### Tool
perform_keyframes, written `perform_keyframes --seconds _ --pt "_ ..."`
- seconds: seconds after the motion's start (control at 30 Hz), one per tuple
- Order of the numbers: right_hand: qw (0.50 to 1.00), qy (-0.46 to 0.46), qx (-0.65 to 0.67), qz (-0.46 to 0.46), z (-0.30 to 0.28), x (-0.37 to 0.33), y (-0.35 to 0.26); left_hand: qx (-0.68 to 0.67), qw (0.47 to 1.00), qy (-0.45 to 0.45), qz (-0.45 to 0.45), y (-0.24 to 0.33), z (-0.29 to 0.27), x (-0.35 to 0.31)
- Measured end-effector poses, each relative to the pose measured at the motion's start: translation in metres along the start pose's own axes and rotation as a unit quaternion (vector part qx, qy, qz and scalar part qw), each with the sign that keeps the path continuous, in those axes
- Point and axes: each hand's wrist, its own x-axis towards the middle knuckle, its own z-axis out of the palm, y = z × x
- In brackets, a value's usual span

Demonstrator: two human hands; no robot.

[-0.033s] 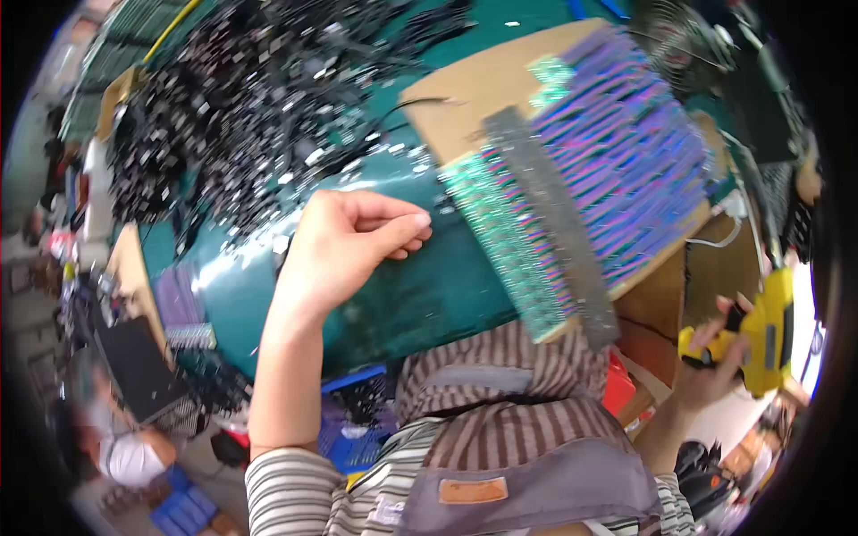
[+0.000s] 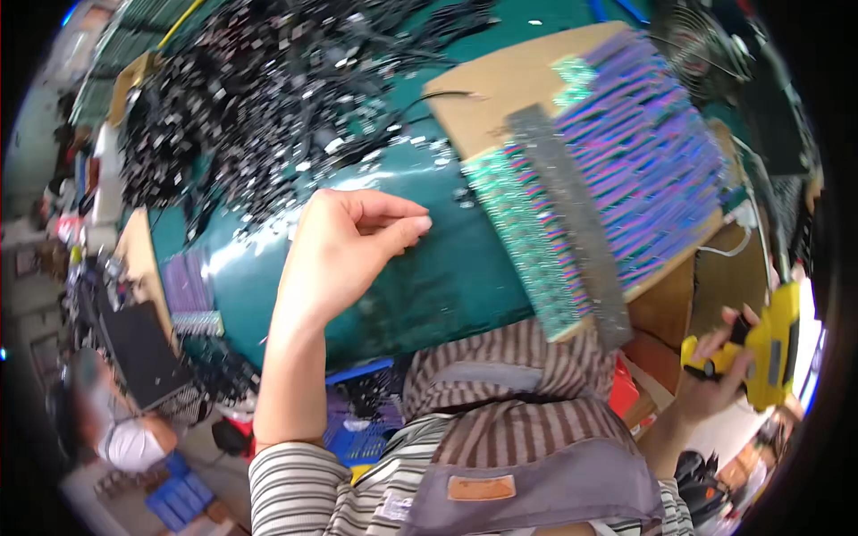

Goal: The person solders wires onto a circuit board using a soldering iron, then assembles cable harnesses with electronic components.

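Observation:
My left hand [image 2: 344, 246] hovers over the green mat, thumb and forefinger pinched together. Anything between those fingertips is too small to make out. To its right lies a tan board [image 2: 478, 89] carrying rows of purple-blue wires [image 2: 639, 152], with small green circuit boards [image 2: 527, 241] along the near-left side. A grey metal bar [image 2: 572, 223] lies across the wires. At the far right, my right hand [image 2: 722, 357] grips a yellow gun-shaped tool [image 2: 776, 348] with a black trigger, held beyond the board's corner.
A big heap of black cables [image 2: 268, 98] with shiny ends covers the far left of the green mat [image 2: 447, 277]. A smaller wired strip [image 2: 192, 290] lies at the left edge. A fan [image 2: 697, 45] stands far right. Another person [image 2: 130, 442] sits at lower left.
The board, mat and cable heap appear slightly farther right in the picture. My left hand keeps its pinch, and my right hand still grips the yellow tool.

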Motion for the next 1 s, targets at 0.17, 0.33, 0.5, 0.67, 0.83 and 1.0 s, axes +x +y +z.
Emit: perform_keyframes --seconds 0.17,0.33,0.5,0.67,0.83,1.0 --pt "0.993 -0.100 0.042 0.053 0.030 -0.016 -0.009 0.141 0.964 0.223 -0.018 -0.031 -0.033 -0.043" --pt "0.974 -0.154 -0.006 0.169 0.051 -0.024 -0.019 0.150 0.957 0.249 0.023 -0.050 -0.026 -0.048" --pt "0.956 -0.223 0.038 0.186 0.056 -0.033 -0.016 0.145 0.950 0.277 0.002 -0.050 -0.008 -0.035" --pt "0.950 -0.243 0.014 0.197 0.060 -0.031 -0.020 0.165 0.959 0.231 -0.022 -0.030 -0.001 -0.025" --pt "0.941 -0.271 -0.039 0.197 0.060 -0.029 -0.023 -0.067 0.983 0.155 0.069 -0.008 0.036 -0.018" --pt "0.930 -0.293 -0.070 0.210 0.060 -0.029 -0.022 0.076 0.898 0.207 0.381 -0.006 0.074 0.003"
